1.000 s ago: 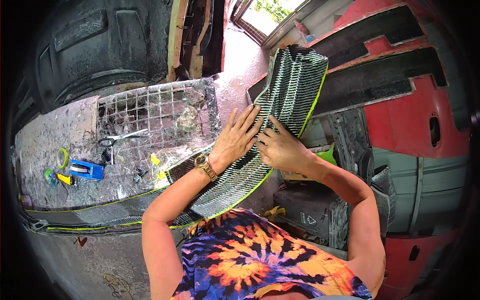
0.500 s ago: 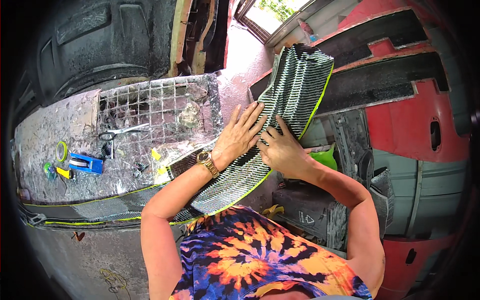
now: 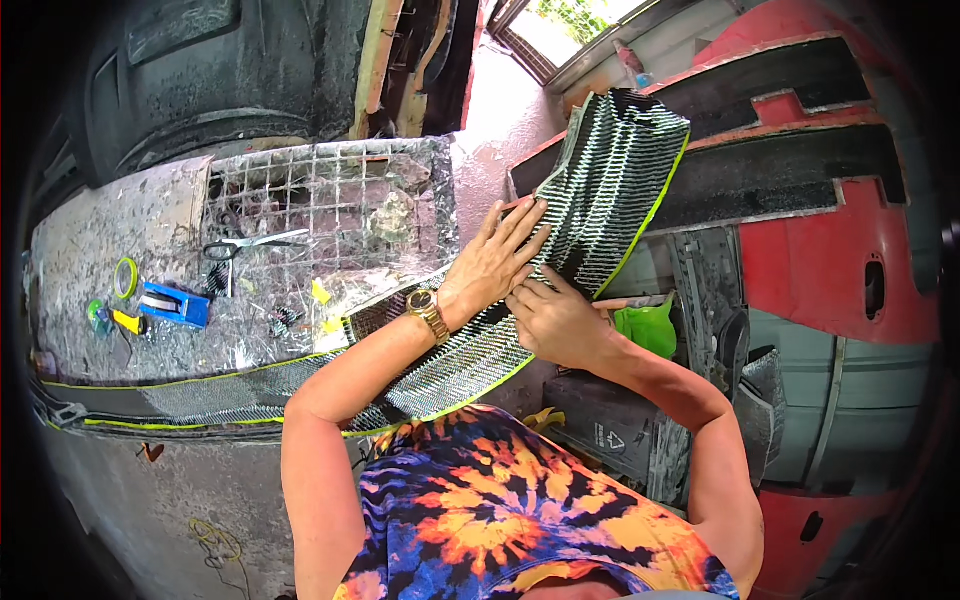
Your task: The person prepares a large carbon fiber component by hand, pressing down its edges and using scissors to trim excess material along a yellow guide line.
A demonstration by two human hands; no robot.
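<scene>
A long strip of black-and-silver woven carbon-fibre cloth (image 3: 610, 190) with a neon-yellow edge runs along the table's near side and up to the right. It lies along a long, curved, narrow form that it mostly hides. My left hand (image 3: 490, 268), with a gold watch on the wrist, is laid flat on the cloth, fingers stretched toward the upper right. Just to its right, my right hand (image 3: 562, 322) presses on the same cloth with bent fingers held close together; its thumb is hidden. Farther left on the table lie scissors (image 3: 250, 243) and a blue tape dispenser (image 3: 174, 305).
The worn table (image 3: 90, 240) has a wire-grid part at its back. Yellow-green tape (image 3: 125, 277) and a yellow-handled tool (image 3: 128, 321) lie at its left. Red and black panels (image 3: 800, 270) stand at right, a dark bin (image 3: 600, 420) below. A doorway (image 3: 565, 25) opens at the back.
My right hand has slid slightly down and left over the cloth, its fingers drawing closer together. My left hand stays flat in nearly the same place. The whole view has shifted slightly.
</scene>
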